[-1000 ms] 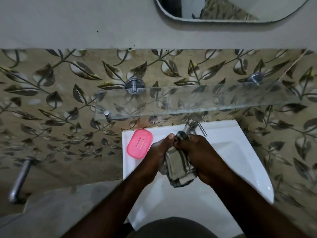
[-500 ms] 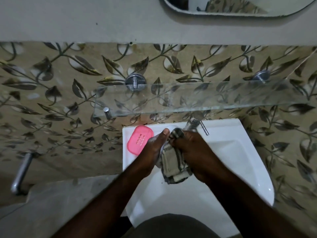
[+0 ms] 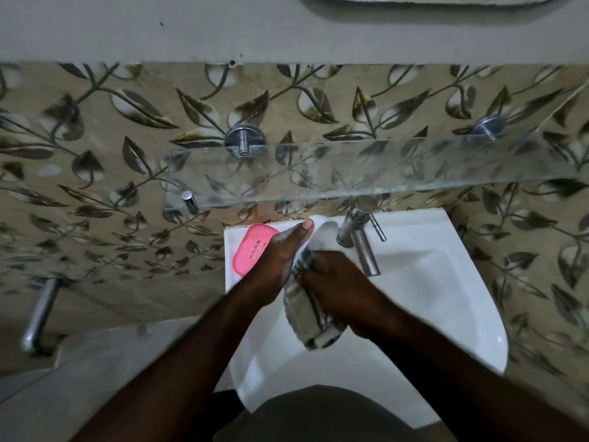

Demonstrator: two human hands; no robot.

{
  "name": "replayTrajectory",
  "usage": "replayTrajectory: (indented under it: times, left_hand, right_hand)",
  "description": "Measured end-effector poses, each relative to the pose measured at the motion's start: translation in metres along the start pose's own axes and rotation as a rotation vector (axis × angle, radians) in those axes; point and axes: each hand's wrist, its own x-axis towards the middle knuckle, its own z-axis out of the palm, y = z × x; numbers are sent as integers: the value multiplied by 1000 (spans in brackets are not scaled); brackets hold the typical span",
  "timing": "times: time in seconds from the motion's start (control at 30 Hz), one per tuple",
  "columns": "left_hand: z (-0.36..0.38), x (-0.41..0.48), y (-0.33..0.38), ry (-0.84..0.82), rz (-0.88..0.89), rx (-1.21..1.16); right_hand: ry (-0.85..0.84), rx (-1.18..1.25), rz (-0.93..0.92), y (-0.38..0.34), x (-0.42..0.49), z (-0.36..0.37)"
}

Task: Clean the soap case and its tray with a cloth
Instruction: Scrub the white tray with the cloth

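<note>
As both hands are meeting over the white sink point(image 3: 446, 237), left hand point(image 3: 277, 263): gripping the white soap case point(image 3: 323, 231), thumb lying along its edge
Right hand point(image 3: 341, 288): clenching a striped cloth point(image 3: 309, 320) that is touching the case
Pink tray point(image 3: 248, 250): lying on the sink's back left ledge, partly behind the left hand
Tap point(image 3: 363, 250): standing just right of the case

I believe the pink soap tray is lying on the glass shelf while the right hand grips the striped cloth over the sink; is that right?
No: in the head view the pink soap tray lies on the sink rim, below the glass shelf. The right hand does grip the striped cloth over the sink.
</note>
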Motion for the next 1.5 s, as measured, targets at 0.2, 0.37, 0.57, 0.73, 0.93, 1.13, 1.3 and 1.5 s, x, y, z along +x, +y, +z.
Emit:
replayTrajectory:
  times: [0.2,0.37,0.57,0.73,0.93,1.13,1.3,1.5]
  left_hand:
    - [4,1,15,-5,45,-4]
    - [4,3,24,-26,20,-24]
    - [15,-1,6,-10,-46,-109]
    - [9,2,8,22,-4,-115]
    - [14,-3,0,-9,-40,-59]
    - [11,-4,19,-8,62,-31]
    - [15,-3,18,14,46,26]
    - [7,-1,17,57,71,12]
  right_hand:
    - [96,351,19,-27,21,-26]
    - [152,168,71,-13,2,9]
    - [135,356,22,-24,15,-27]
    - [87,51,-8,-11,-9,3]
    - [59,260,74,-20,-1,-20]
    - [127,200,-8,-20,-7,-4]
    - [29,165,36,-23,1,-21]
    - [83,53,-16,-11,1,-4]
